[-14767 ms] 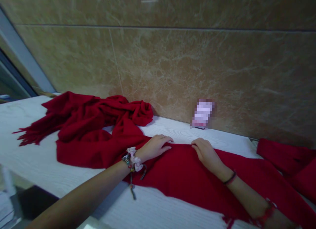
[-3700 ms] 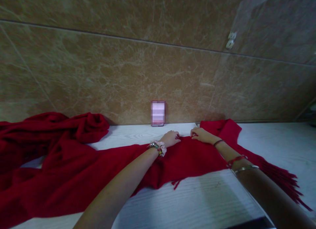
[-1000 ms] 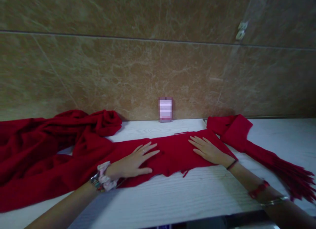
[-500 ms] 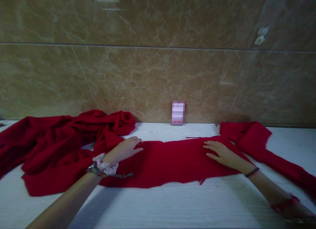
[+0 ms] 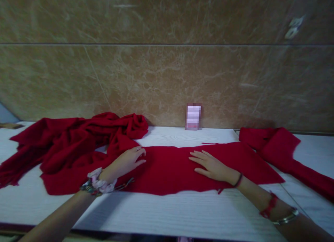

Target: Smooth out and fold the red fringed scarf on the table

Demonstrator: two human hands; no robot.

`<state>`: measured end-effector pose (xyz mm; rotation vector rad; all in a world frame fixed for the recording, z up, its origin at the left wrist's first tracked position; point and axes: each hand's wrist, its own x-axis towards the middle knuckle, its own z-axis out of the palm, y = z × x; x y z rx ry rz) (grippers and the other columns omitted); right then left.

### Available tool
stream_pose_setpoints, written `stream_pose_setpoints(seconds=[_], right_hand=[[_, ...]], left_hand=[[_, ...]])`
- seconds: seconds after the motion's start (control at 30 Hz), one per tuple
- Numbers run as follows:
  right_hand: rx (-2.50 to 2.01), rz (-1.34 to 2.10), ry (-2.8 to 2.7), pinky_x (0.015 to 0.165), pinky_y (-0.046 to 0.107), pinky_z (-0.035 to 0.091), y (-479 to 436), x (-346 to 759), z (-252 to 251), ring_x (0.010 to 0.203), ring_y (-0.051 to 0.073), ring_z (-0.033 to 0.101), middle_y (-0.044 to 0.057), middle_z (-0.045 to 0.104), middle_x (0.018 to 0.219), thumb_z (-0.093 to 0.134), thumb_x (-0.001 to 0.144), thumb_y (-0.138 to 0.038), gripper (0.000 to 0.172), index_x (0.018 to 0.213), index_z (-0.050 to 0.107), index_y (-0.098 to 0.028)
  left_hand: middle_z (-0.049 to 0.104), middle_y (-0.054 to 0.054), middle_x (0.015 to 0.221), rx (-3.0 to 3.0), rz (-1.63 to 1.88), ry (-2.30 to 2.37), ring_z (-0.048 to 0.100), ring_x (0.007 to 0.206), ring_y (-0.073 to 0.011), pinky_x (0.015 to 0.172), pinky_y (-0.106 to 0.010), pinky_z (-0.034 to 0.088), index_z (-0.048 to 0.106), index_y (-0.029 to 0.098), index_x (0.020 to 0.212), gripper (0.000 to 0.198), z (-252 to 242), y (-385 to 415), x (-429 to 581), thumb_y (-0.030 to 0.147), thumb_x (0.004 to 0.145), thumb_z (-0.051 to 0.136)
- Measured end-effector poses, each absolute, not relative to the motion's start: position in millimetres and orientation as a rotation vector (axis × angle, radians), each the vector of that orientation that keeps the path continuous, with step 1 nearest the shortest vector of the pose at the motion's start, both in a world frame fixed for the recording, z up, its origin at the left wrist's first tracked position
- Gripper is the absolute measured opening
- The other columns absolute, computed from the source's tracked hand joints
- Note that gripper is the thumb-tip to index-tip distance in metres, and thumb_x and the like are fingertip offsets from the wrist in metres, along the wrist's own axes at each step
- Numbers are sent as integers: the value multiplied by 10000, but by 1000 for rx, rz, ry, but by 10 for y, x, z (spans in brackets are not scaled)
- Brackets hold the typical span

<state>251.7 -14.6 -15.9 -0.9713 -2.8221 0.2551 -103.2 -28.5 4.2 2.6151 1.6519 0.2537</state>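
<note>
Some red cloth (image 5: 164, 172) in our head view lies flat in front of the phone (image 5: 193, 116); left of the phone, it is not flat yet. Our right hand (image 5: 212, 167) rests open on it; apart, our left hand (image 5: 122, 163) bends, maybe pinching, we can't tell.

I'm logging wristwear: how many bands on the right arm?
3: a dark band nearest the right hand, a red band next, a silvery band farthest up; more may be hidden.
</note>
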Motion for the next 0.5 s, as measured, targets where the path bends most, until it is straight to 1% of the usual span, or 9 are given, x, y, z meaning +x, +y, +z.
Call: stream_pose_setpoints(seconds=[0.1, 0.23, 0.37, 0.5], right_hand=[[-979, 287, -2817, 1046, 426, 157, -141, 2549, -163, 1263, 191, 242, 57, 339, 1360, 321, 861, -453, 493, 1295, 361, -222], [-964, 348, -2803, 1043, 428, 161, -132, 2558, -145, 1262, 191, 246, 46, 341, 1360, 339, 851, -467, 498, 1296, 354, -245], [-938, 382, -2796, 1047, 416, 152, -123, 2572, -152, 1262, 190, 244, 47, 343, 1359, 349, 844, -477, 507, 1293, 362, -242], [-938, 390, -2794, 1050, 409, 145, -129, 2583, -150, 1262, 186, 245, 48, 342, 1360, 341, 847, -476, 506, 1292, 365, -236]], left_hand=[[532, -5, 709, 2539, 150, 1630, 478, 615, -131, 602, -240, 380, 485, 176, 737, 171, 36, -347, -1163, 325, 798, 425], [537, -7, 708, 2501, 99, 1606, 482, 626, -129, 598, -229, 376, 481, 176, 692, 165, 134, -420, -1290, 331, 747, 467], [569, -4, 753, 2379, 25, 1612, 515, 653, -125, 607, -210, 398, 502, 174, 766, 146, 298, -465, -1311, 307, 706, 489], [615, -18, 847, 2325, -26, 1659, 553, 735, -150, 694, -233, 415, 559, 181, 881, 269, 439, -479, -1435, 380, 715, 489]])
